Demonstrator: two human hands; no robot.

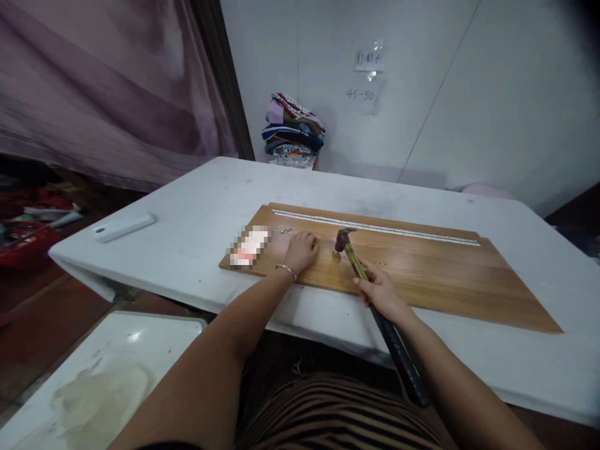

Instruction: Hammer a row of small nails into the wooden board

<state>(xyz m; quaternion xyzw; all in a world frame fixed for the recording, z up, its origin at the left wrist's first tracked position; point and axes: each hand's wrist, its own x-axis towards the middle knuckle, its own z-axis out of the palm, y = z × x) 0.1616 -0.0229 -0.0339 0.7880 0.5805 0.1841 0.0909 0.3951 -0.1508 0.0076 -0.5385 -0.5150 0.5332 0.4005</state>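
A claw hammer (394, 340) with a dark head, a yellowish neck and a long black grip is held in my right hand (379, 290). My fingers wrap its upper handle, and its head is over the middle of a wooden board (445, 275). To the left, my left hand (302, 251), with a bracelet (287, 270) at the wrist, rests on the same board. Its fingers are curled in, and whatever they may hold is hidden. Several small metal pieces, apparently nails (284, 230), lie just beyond that hand. Small dark marks or holes show near the hammer head.
Two pale measuring strips (375, 226) run along the board's far edge. A blurred-out rectangle (248, 245) covers something at its left end. On the white table (197, 206) lies a white handle-like object (124, 226). Folded cloths (294, 128) are stacked by the wall; a white stool (154, 328) stands lower left.
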